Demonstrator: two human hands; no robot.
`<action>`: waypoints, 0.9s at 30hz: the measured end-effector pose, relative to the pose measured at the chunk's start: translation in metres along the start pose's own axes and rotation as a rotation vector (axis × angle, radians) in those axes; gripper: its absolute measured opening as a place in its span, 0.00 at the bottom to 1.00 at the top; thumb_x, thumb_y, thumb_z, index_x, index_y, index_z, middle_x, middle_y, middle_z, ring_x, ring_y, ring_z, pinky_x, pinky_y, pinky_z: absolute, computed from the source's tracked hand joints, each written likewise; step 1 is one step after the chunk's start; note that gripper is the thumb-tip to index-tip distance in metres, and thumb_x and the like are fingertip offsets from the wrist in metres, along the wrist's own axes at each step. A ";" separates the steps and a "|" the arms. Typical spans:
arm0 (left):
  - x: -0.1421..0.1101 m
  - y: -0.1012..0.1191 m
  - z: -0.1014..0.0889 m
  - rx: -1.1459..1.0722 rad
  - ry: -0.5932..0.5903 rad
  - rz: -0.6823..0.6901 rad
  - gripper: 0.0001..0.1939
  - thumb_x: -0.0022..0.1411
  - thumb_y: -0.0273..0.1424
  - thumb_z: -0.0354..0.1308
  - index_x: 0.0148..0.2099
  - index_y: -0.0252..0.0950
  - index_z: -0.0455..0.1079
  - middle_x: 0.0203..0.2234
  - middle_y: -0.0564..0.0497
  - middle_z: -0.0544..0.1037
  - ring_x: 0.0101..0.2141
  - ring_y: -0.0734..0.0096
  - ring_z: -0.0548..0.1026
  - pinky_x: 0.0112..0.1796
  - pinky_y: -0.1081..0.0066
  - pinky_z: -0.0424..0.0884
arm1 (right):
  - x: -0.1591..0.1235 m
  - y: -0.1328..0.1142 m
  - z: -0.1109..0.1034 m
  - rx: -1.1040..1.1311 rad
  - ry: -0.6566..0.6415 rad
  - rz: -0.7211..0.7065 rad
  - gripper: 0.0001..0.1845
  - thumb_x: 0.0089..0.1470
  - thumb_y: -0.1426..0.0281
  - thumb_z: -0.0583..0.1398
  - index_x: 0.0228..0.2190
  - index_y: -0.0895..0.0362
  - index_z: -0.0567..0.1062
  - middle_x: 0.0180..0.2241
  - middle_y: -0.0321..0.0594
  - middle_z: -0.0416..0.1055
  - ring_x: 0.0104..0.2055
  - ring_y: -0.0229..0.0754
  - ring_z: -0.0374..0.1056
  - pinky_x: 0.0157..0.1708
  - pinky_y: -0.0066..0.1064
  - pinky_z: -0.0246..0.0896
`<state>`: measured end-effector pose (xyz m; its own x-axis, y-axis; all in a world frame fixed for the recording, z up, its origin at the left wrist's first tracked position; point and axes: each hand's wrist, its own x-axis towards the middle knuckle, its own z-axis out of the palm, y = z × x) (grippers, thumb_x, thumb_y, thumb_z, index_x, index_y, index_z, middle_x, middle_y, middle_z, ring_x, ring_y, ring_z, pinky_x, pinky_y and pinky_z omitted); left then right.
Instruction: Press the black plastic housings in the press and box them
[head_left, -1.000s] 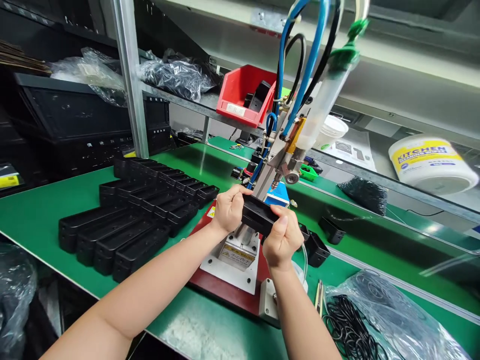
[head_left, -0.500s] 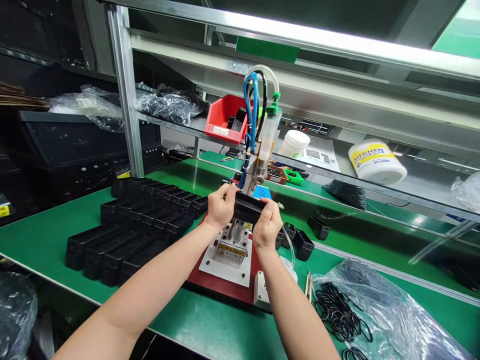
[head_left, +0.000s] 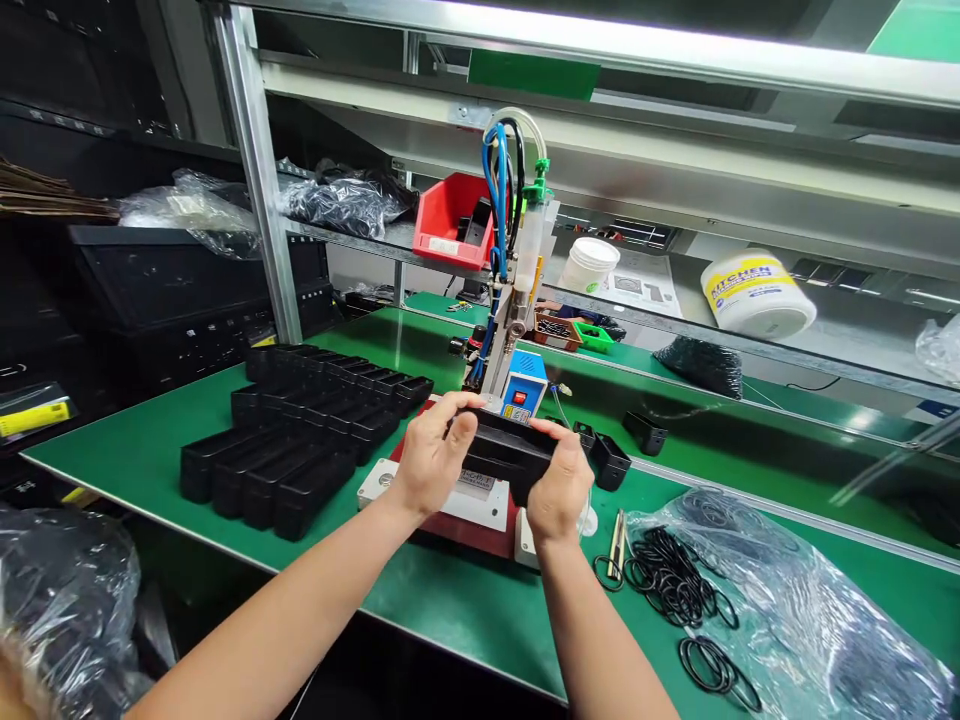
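Note:
Both my hands grip one black plastic housing (head_left: 501, 452) and hold it just above the red and white fixture base (head_left: 465, 510) in front of me. My left hand (head_left: 429, 458) clasps its left end and my right hand (head_left: 559, 488) clasps its right end. Behind the housing rises the glue dispenser (head_left: 517, 255) with its blue hoses and white syringe. A small blue control box (head_left: 524, 396) stands at the dispenser's foot.
Rows of black housings (head_left: 300, 440) lie to the left on the green bench (head_left: 135, 440). Black rubber rings (head_left: 675, 580) and a clear plastic bag (head_left: 787, 610) lie to the right. Two loose black parts (head_left: 611, 460) sit behind my right hand. A red bin (head_left: 450, 215) and a white tub (head_left: 757, 295) stand on the shelf.
My hands have drawn the housing down and toward me, away from the dispenser nozzle to just above the fixture base. My view has pulled back and shifted right.

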<state>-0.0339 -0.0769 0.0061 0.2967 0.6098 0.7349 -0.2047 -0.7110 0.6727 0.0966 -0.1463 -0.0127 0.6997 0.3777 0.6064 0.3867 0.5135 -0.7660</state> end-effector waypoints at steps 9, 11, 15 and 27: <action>-0.065 0.017 0.012 -0.181 -0.118 -0.267 0.33 0.52 0.35 0.67 0.58 0.43 0.60 0.50 0.44 0.72 0.42 0.64 0.75 0.41 0.66 0.76 | -0.033 0.008 -0.024 0.334 0.004 0.614 0.26 0.57 0.47 0.48 0.30 0.55 0.70 0.24 0.38 0.73 0.23 0.42 0.70 0.25 0.36 0.67; -0.082 0.017 0.017 -0.225 -0.085 -0.342 0.31 0.54 0.35 0.65 0.58 0.43 0.60 0.51 0.44 0.72 0.43 0.62 0.75 0.43 0.62 0.75 | -0.042 0.009 -0.022 0.289 0.085 0.588 0.26 0.57 0.48 0.48 0.32 0.57 0.71 0.26 0.40 0.73 0.28 0.44 0.72 0.26 0.36 0.67; -0.117 0.020 0.022 -0.331 -0.121 -0.460 0.32 0.57 0.36 0.62 0.62 0.45 0.57 0.57 0.43 0.67 0.53 0.55 0.70 0.53 0.57 0.69 | -0.067 0.008 -0.015 0.088 0.223 0.348 0.25 0.59 0.49 0.47 0.40 0.56 0.71 0.34 0.41 0.71 0.34 0.43 0.70 0.29 0.35 0.67; -0.101 -0.001 -0.008 -0.486 0.123 -0.859 0.28 0.57 0.42 0.62 0.58 0.44 0.61 0.50 0.47 0.72 0.45 0.62 0.75 0.37 0.69 0.76 | -0.133 0.015 -0.018 -0.257 -0.587 -0.232 0.30 0.65 0.60 0.46 0.64 0.54 0.46 0.64 0.49 0.50 0.65 0.51 0.51 0.59 0.50 0.57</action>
<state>-0.0713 -0.1349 -0.0680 0.4301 0.9022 -0.0332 -0.3338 0.1930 0.9227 0.0203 -0.2027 -0.1083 0.1670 0.6726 0.7209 0.6684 0.4602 -0.5843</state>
